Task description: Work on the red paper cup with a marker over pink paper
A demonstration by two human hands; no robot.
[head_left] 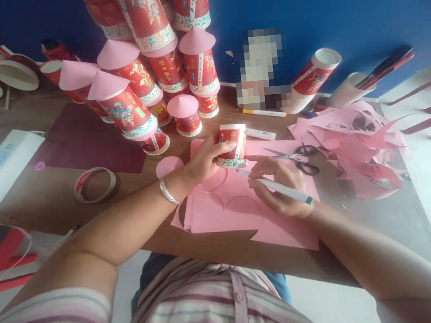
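Beyond the wooden table (60, 207) rose a blue wall (307, 10). The left hand (203, 161) gripped a red patterned paper cup (229, 149) over pink paper sheets (206, 218); the right hand (283, 178), near but apart from it, pinched a green-ended white marker (284, 189). Scissors (294, 156) lay just beyond the right hand.

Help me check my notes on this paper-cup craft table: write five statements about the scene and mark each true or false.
1. The left hand holds a red cup. True.
2. The right hand holds the scissors. False: it holds a white pen; the scissors lie just beyond that hand.
3. The white pen has green at its rear end. True.
4. The tape roll lies to the right of the pink paper. False: it lies to the left.
5. Pink cones top several stacked cups. True.
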